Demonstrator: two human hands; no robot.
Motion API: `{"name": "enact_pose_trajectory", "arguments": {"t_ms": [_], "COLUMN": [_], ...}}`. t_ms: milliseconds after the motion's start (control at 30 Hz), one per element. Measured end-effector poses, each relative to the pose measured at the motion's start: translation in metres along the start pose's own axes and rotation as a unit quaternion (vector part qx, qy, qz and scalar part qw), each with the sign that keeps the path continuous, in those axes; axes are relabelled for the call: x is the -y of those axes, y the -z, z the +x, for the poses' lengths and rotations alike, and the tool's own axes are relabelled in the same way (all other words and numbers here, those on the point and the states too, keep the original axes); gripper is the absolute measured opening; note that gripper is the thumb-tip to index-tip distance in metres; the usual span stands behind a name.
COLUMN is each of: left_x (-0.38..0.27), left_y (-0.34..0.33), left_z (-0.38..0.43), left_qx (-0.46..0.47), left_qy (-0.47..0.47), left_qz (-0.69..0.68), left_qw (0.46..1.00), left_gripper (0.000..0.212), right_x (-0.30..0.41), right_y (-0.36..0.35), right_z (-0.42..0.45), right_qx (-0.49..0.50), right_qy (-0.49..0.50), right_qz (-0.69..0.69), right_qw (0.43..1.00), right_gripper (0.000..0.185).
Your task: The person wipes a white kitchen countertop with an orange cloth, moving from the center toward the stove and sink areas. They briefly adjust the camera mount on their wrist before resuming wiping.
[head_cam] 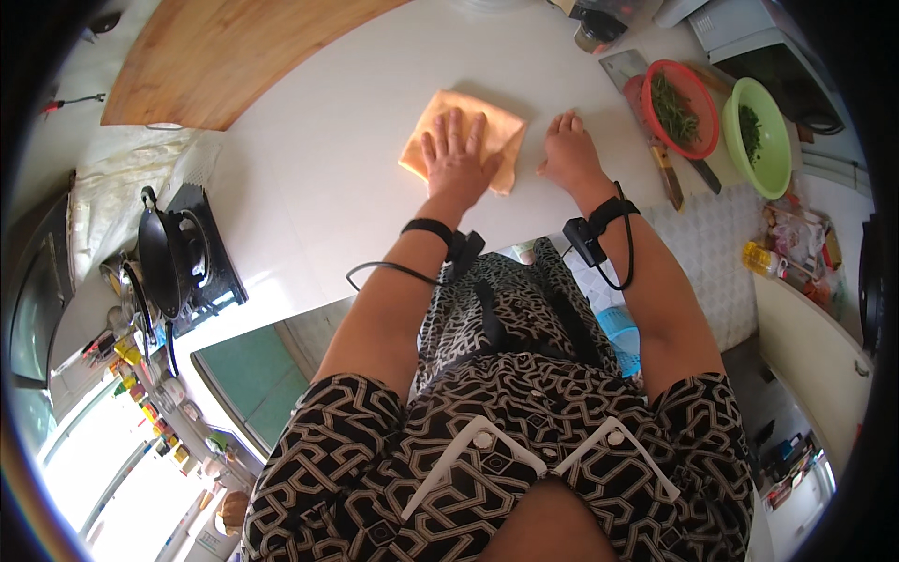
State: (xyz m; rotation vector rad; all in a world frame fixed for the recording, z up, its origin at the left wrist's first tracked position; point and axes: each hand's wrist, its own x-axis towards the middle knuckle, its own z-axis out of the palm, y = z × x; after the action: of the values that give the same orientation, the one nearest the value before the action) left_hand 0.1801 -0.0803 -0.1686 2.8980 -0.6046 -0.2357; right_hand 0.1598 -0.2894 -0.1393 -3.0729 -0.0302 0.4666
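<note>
An orange cloth (507,133), folded into a rough square, lies on the white countertop (337,154). My left hand (456,158) rests flat on top of it, palm down, with the fingers somewhat spread. To the right of the cloth, apart from it, my right hand (572,151) is on or just above the counter. Its fingers are curled in, and whether anything is under them is hidden. Both wrists wear black straps with small devices and cables.
At right are a red bowl (711,116) and a green bowl (779,151) with green vegetables, beside a cleaver (625,67) and wooden-handled knives (666,175). A black wok (160,256) sits by the stove at left. A wooden board (211,56) stands behind.
</note>
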Motion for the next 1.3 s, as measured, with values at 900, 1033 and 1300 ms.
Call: {"name": "enact_pose_trajectory", "arguments": {"t_ms": [900,1033,1300], "left_x": [0.171,0.177,0.185], "left_y": [0.020,0.026,0.038], "left_z": [-0.181,-0.186,-0.178], "left_qx": [-0.054,-0.054,0.035], "left_qy": [0.319,0.362,0.387], "left_qz": [-0.202,-0.198,-0.174], "left_qw": [0.924,0.909,0.905], "left_gripper": [0.085,0.097,0.122], "right_x": [0.017,0.072,0.131], "right_y": [-0.023,-0.019,-0.031], "right_z": [-0.029,-0.032,-0.017], "right_qx": [-0.237,-0.211,-0.159], "right_qy": [0.109,0.170,0.118], "right_qz": [0.172,0.273,0.224], "right_qw": [0.950,0.923,0.954], "right_gripper": [0.047,0.056,0.071]}}
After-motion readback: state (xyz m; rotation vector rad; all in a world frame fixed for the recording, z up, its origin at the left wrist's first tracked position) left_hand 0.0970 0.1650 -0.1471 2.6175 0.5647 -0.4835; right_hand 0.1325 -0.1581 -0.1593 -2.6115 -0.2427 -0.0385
